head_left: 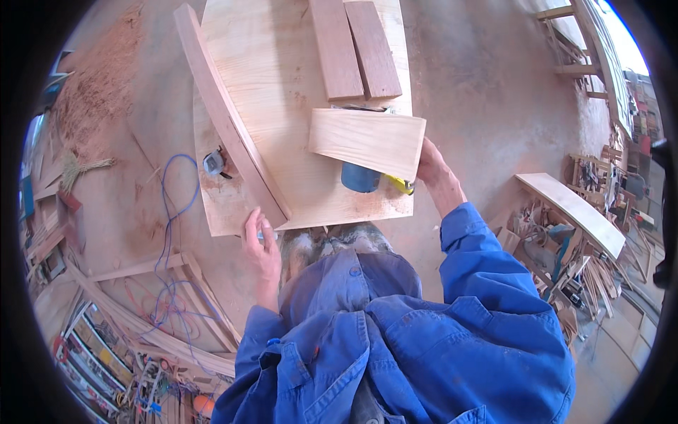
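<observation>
My right hand (436,172) grips the right end of a short pale wooden board (367,138), held above the near right part of the light wooden worktop (318,208). Partly under that board show a blue round object (360,178) and a yellow tool, perhaps a tape measure (400,184); most of both is hidden. At the worktop's near edge, close to the end of a long reddish timber (229,116), my left hand (263,247) has its fingers loosely bent and apart, with no held thing visible.
Two reddish boards (339,53) lie side by side at the worktop's far end. A grey tape measure (213,162) sits by its left edge. Sawdust (106,99) and a blue hose (167,212) cover floor at left. Offcuts and a pale panel (575,212) lie at right.
</observation>
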{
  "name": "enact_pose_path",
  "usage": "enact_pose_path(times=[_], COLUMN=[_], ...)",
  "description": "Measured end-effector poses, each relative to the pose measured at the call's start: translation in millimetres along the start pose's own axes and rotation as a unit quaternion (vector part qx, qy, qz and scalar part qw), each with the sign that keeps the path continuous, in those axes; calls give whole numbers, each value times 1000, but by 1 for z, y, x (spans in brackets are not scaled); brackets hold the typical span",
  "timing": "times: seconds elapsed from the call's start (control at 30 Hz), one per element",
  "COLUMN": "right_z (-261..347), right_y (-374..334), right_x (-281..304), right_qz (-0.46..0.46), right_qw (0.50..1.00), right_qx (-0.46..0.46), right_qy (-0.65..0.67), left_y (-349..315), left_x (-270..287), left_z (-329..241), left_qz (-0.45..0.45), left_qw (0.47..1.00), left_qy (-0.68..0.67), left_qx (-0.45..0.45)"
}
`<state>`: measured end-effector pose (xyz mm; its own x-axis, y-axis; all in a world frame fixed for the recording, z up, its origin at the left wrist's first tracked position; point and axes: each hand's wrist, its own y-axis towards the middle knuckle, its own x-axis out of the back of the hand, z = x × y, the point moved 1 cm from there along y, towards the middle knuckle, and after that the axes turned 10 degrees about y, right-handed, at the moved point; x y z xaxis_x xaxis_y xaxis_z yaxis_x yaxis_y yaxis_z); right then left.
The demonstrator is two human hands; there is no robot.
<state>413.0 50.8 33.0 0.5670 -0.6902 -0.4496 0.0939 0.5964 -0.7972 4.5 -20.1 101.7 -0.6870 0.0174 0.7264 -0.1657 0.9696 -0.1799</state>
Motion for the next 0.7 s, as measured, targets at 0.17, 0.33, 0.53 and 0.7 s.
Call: enact_pose_path(times=[0.17, 0.33, 0.53, 0.7], right_z=[-32, -83, -122, -109], right_y=[-63, -118, -148, -145], right_x=[-64, -107, -131, -138], right_qz=[-113, -128, -109, -72], right_qw=[982, 956, 964, 981], right_qx=[92, 197, 203, 139], right_qy=[-124, -178, -131, -114], left_y=[16, 9, 4, 11], left_x=[13, 19, 43, 40], left_z=[-46, -92, -106, -98], left_qz=[127, 287, 360, 271], left_qw=[985, 884, 920, 956], left_qy=[-110, -352, -145, -110], left_qx=[27, 113, 64, -20])
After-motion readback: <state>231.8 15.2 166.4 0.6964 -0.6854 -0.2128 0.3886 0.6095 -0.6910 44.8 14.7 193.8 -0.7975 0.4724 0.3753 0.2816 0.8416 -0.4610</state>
